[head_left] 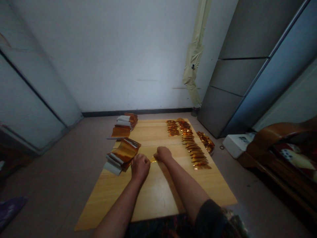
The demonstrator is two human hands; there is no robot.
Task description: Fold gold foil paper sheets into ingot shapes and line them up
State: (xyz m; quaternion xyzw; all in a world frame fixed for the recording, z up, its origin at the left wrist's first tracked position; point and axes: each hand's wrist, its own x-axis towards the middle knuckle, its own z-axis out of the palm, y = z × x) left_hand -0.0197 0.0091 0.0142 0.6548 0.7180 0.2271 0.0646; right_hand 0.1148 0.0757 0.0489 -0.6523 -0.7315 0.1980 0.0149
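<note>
Forearms (188, 188) are reaching over a board (158, 198); past the foil stack (123, 153), left hand (140, 167) and right hand (162, 154) are clamping their fingers on a gold strip (153, 160) (a hard pull could tear it), strip rows (195, 155) lying rightward.

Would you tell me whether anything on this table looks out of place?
The jumbled heap of amber foil pieces at the right edge of the wooden table looks odd: it seems to overhang the edge, unlike the neat rows beside it.
</note>
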